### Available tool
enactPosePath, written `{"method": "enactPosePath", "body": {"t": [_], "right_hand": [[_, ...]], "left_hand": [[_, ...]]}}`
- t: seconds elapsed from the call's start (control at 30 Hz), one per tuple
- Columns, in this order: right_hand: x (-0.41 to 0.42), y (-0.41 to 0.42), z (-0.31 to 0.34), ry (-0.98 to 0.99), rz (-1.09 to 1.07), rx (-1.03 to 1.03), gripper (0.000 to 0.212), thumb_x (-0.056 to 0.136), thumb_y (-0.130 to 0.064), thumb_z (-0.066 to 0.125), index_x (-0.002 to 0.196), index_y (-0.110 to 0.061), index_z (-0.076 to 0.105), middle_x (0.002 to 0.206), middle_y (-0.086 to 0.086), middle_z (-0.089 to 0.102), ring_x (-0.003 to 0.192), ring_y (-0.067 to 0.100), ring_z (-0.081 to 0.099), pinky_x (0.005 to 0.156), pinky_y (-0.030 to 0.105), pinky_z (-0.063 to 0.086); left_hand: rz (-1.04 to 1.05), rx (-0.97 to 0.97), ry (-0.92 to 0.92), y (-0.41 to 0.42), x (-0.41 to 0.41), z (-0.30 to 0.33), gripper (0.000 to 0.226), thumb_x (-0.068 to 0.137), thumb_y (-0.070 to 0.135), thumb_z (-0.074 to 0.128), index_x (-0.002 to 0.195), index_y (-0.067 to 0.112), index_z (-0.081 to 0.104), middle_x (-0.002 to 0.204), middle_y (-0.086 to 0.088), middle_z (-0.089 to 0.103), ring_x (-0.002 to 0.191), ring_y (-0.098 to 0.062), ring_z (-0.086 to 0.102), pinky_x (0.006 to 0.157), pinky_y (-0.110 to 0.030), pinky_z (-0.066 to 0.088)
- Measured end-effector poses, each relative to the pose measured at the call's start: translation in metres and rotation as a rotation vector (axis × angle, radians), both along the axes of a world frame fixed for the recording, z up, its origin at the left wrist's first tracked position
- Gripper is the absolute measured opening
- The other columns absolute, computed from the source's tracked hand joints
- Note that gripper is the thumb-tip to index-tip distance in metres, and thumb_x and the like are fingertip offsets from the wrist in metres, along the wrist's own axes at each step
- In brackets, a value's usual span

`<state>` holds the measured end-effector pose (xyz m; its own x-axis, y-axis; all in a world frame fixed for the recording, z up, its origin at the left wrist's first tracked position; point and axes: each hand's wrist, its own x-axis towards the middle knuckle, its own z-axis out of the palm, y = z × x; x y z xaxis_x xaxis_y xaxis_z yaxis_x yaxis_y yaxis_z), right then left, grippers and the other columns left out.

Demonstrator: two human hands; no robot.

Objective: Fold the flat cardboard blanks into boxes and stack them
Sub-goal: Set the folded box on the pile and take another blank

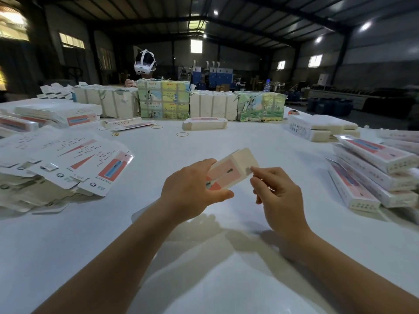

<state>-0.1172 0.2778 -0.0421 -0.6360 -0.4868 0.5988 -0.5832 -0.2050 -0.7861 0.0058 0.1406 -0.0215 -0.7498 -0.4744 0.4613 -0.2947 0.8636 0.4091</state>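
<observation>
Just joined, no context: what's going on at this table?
A person is folding cardboard blanks into boxes. The left hand grips a partly formed box above the white table, while the right hand pinches its end flap. Loose flat blanks are fanned out on the left; finished boxes are stacked on the right. Wrapped bundles line the far edge, with a few rubber bands in front of them. Another person wearing a headset sits behind the bundles.

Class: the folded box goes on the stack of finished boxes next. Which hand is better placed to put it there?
Right hand: it pinches the box at its right end, and the stack lies on the right.
</observation>
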Motion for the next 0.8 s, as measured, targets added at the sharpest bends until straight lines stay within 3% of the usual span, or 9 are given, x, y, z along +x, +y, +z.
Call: {"method": "enactPosePath", "body": {"t": [0.13,0.27,0.33,0.43,0.5,0.57,0.63,0.8], "right_hand": [[0.006,-0.002,-0.002,0.097,-0.009,0.048,0.026,0.092,-0.003,0.055,0.106,-0.018,0.071,0.089,-0.010,0.059,0.063,0.004,0.055,0.063,0.017,0.045],[0.009,0.000,-0.003,0.098,0.026,0.062,0.026,0.090,0.001,0.055,0.092,-0.019,0.072,0.084,-0.005,0.061,0.059,0.007,0.056,0.054,0.015,0.045],[0.007,0.000,-0.001,0.040,0.055,0.059,0.034,0.090,0.001,0.056,0.113,-0.021,0.064,0.080,-0.003,0.060,0.058,0.008,0.056,0.052,0.015,0.046],[0.003,-0.002,-0.001,-0.047,0.114,0.131,0.059,0.091,-0.004,0.056,0.135,-0.038,0.034,0.078,0.000,0.057,0.064,0.014,0.056,0.054,0.022,0.050],[0.001,-0.002,-0.001,-0.018,0.091,0.187,0.051,0.091,-0.007,0.057,0.134,-0.032,0.045,0.080,-0.001,0.060,0.070,0.017,0.056,0.061,0.028,0.050],[0.002,0.000,0.000,-0.025,0.086,0.171,0.032,0.090,-0.006,0.057,0.112,-0.028,0.060,0.083,-0.002,0.063,0.073,0.020,0.058,0.065,0.032,0.048],[0.005,0.000,-0.001,-0.032,0.105,0.160,0.027,0.090,-0.005,0.055,0.099,-0.027,0.066,0.086,-0.005,0.065,0.074,0.016,0.058,0.065,0.029,0.046],[0.006,-0.001,0.000,-0.006,0.096,0.217,0.027,0.094,-0.005,0.048,0.102,-0.021,0.069,0.091,-0.010,0.059,0.076,0.006,0.055,0.067,0.025,0.043]], "left_hand": [[-0.003,-0.015,-0.016,0.003,-0.003,-0.004,0.055,0.074,0.060,0.067,0.119,0.033,0.049,0.108,0.011,0.060,0.087,-0.015,0.058,0.075,-0.037,0.054],[-0.008,-0.042,-0.031,0.005,-0.006,-0.009,0.055,0.074,0.060,0.066,0.120,0.034,0.048,0.107,0.012,0.060,0.084,-0.013,0.057,0.072,-0.030,0.052],[-0.009,-0.054,-0.035,0.004,-0.006,-0.010,0.056,0.074,0.061,0.065,0.120,0.035,0.047,0.106,0.012,0.060,0.083,-0.012,0.056,0.071,-0.029,0.052],[-0.006,-0.092,-0.066,0.005,-0.007,-0.013,0.066,0.073,0.064,0.064,0.128,0.034,0.043,0.112,0.011,0.059,0.087,-0.012,0.056,0.076,-0.032,0.054],[0.003,-0.123,-0.079,0.006,-0.007,-0.015,0.073,0.073,0.066,0.063,0.134,0.031,0.041,0.117,0.010,0.058,0.086,-0.010,0.053,0.078,-0.031,0.052],[0.007,-0.121,-0.078,0.007,-0.008,-0.015,0.075,0.073,0.066,0.062,0.136,0.030,0.040,0.119,0.009,0.058,0.085,-0.010,0.051,0.078,-0.030,0.052],[0.008,-0.127,-0.072,0.008,-0.009,-0.015,0.071,0.073,0.066,0.062,0.132,0.032,0.042,0.115,0.010,0.059,0.083,-0.010,0.051,0.075,-0.027,0.050],[0.020,-0.149,-0.070,0.012,-0.011,-0.015,0.066,0.075,0.065,0.061,0.129,0.031,0.045,0.110,0.011,0.059,0.083,-0.011,0.052,0.072,-0.026,0.046]]}}
